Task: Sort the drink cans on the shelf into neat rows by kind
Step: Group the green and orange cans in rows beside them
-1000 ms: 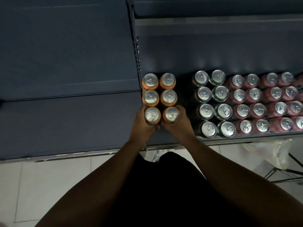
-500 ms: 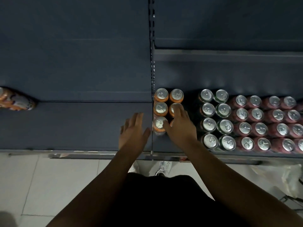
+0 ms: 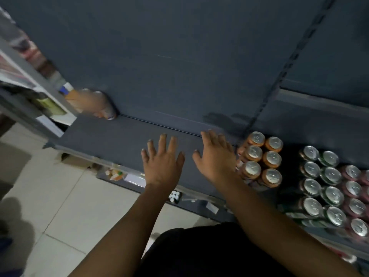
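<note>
L hand (image 3: 162,164) hovering over shelf (image 3: 111,136), fingers spread wide, holding nothing. R hand (image 3: 216,156) also hovering spread & empty, its edge sitting just beside the orange cans (image 3: 261,158); contact unclear. Orange cans standing upright in a 2x3 block. Green cans (image 3: 319,176) standing 2 wide further right w/ a gap between, pink cans (image 3: 353,188) sitting right against them. Blurry orange pack (image 3: 93,104) lying at shelf's far left.

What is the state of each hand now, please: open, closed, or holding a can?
Left hand: open, fingers spread, holding nothing.
Right hand: open, fingers spread, holding nothing.
</note>
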